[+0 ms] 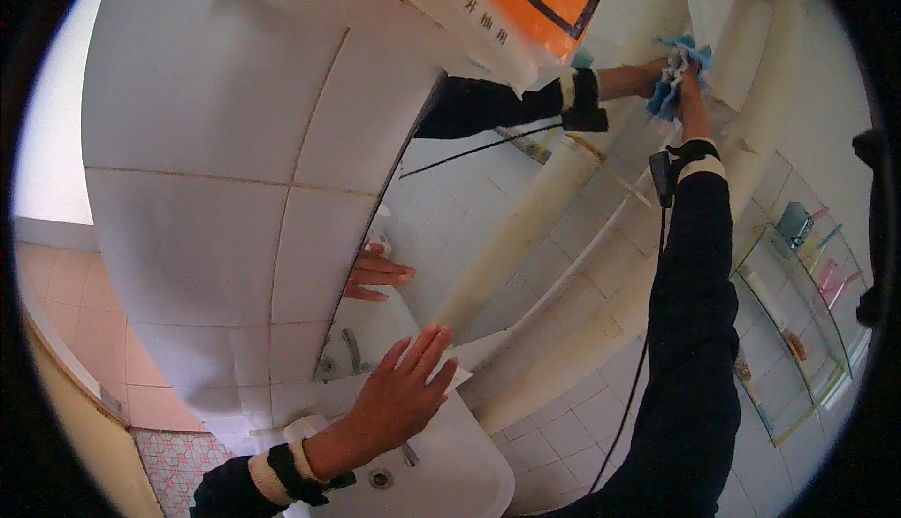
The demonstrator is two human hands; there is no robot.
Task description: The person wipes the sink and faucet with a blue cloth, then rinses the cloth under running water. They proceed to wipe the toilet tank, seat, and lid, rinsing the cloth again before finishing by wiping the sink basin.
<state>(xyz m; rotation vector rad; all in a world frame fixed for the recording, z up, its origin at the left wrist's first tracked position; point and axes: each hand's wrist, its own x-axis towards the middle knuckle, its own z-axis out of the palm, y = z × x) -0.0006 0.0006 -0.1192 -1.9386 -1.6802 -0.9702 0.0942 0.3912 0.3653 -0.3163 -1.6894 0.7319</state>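
High at the upper right, my right hand (692,105) is closed on a crumpled blue and white cloth (668,96), held against the upper right part of a wall mirror (469,208). My right arm reaches up with a dark sleeve. Its reflection, with the reflected hand, meets the cloth in the glass. My left hand (404,391) is open and holds nothing. Its fingers are stretched out over the white washbasin (460,462), close to the mirror's lower edge, and they are reflected in it.
An orange and white plastic bag (540,2) hangs at the top. Pale pipes (563,368) run beside the mirror. A glass shelf (788,330) with toiletries is on the right wall. A tap (410,455) stands on the basin. White wall tiles (197,246) cover the left.
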